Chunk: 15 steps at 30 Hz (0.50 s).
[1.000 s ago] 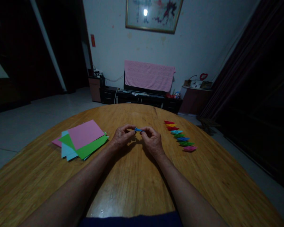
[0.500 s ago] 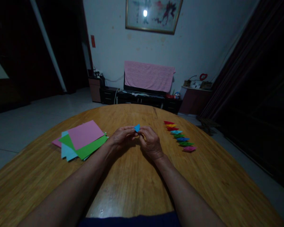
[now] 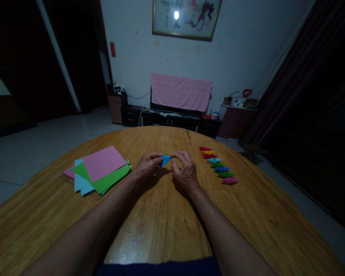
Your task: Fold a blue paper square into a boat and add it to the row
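Left hand (image 3: pixel 147 165) pinches folded blue paper (image 3: pixel 166 160) over wooden table (image 3: pixel 161 222); right hand (image 3: pixel 185 171) half open, forefinger at the paper's right corner. Paper boats (image 3: pixel 222 169) lined up right, coloured sheets (image 3: pixel 105 163) left.

Fingers of the left hand (image 3: pixel 147 166) hide one end of the blue folded paper (image 3: pixel 166 160). A pink sheet (image 3: pixel 105 163) covers part of the green sheet (image 3: pixel 115 179) beneath. A pink towel (image 3: pixel 181 92) hides most of the television (image 3: pixel 168 108). The top edge crops the framed painting (image 3: pixel 186 21), the bottom edge the wooden table (image 3: pixel 161 214).
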Each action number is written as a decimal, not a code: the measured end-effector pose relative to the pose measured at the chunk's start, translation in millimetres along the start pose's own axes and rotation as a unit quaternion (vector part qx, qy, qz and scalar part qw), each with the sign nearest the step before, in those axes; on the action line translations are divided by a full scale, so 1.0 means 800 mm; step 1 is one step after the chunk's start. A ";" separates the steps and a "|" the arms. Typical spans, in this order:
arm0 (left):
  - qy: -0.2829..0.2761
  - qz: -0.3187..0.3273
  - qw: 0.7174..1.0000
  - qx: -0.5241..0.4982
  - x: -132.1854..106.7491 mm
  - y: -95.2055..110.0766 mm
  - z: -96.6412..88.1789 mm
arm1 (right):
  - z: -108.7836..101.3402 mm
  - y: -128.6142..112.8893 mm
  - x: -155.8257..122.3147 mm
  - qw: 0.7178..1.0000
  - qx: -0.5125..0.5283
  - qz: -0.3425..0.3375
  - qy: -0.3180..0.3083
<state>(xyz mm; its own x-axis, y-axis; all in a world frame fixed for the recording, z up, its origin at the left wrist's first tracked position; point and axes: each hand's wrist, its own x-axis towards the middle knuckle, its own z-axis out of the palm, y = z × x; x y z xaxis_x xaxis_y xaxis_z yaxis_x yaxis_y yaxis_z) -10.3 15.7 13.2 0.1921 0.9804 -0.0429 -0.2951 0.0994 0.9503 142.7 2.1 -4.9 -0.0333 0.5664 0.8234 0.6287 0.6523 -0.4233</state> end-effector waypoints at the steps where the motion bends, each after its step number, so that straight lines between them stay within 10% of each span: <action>1: -0.004 -0.003 1.000 -0.003 -0.002 0.001 0.002 | -0.001 0.001 0.001 1.000 0.009 0.004 -0.006; 7: -0.025 -0.009 0.999 -0.038 -0.006 -0.002 0.001 | 0.001 0.001 -0.001 0.996 0.060 0.035 -0.051; 15: -0.151 -0.060 0.985 -0.062 0.006 -0.011 -0.024 | 0.012 0.004 -0.006 0.945 0.216 0.236 -0.064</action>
<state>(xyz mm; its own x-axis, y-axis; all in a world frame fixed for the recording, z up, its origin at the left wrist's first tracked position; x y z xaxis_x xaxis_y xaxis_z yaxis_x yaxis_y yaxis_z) -24.7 23.1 -1.6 0.4958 0.8674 -0.0414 -0.3622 0.2499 0.8980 137.6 6.3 -13.7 0.0609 0.8843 0.4629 0.2222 0.4401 -0.8700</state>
